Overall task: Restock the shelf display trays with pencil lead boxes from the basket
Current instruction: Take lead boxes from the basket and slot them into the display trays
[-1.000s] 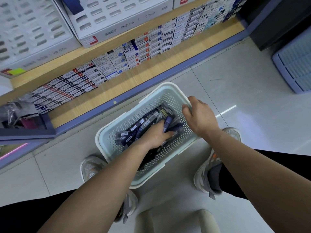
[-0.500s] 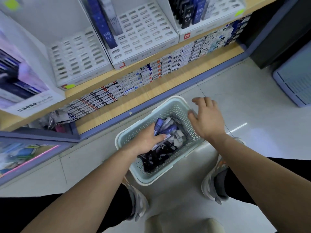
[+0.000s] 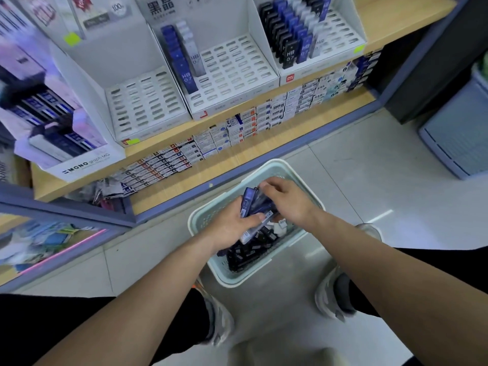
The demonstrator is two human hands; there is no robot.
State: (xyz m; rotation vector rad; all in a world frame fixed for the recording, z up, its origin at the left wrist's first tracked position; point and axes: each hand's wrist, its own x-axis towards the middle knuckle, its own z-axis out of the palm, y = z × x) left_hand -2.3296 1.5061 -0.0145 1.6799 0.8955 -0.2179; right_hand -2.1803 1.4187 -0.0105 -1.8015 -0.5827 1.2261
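- Crouching over the basket (image 3: 280, 165), sitting on the floor just in front of the shelf (image 3: 390, 27).
- Gripping a bunch of blue boxes (image 3: 248, 203) in the left hand (image 3: 232, 225), thumb curling across them.
- Pinching the top of that same bunch with the right hand (image 3: 290, 202), fingers bending down onto it.
- Holding the bunch just above a loose pile (image 3: 250, 249) of mostly black boxes inside the basket.
- Facing three slotted trays on the shelf: left tray (image 3: 148, 101) showing bare slots, middle tray (image 3: 237, 70) carrying two rows by its left wall, right tray (image 3: 340, 33) carrying several rows.
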